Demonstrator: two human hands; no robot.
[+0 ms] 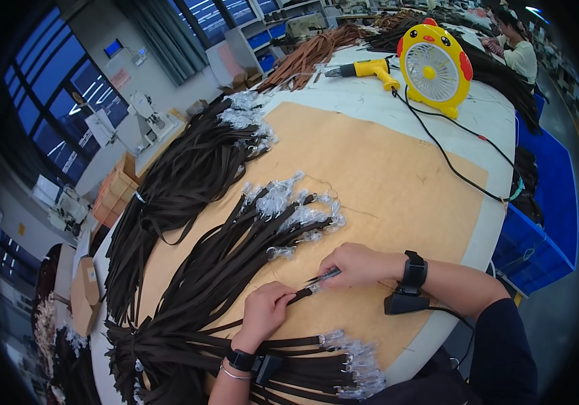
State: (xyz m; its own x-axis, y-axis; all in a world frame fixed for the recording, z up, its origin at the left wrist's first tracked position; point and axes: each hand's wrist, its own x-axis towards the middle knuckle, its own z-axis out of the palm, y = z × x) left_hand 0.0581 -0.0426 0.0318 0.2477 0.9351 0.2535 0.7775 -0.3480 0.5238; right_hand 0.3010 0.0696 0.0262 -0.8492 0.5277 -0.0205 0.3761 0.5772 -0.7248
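My left hand (266,312) pinches a black strap (299,295) near its end, where clear plastic wrapping shows. Closed around a small dark pair of thread snips (328,275), my right hand (353,265) is just to the right of that end. The blades point left along the strap's tip; whether they touch it I cannot tell. Beyond my hands lies a bundle of black straps (212,270), its metal hooks in clear plastic (279,202). Nearer me, more straps (303,368) from the same gathered bunch fan out under my left wrist, with wrapped hooks (360,368) at their right ends.
Brown paper (397,182) covers much of the white table (363,101). A tied black strap bundle (174,169) lies far left. A yellow fan (431,71), its cable and a yellow heat gun (370,69) stand at the back. Blue crates (539,250) are right; a person (515,50) sits beyond.
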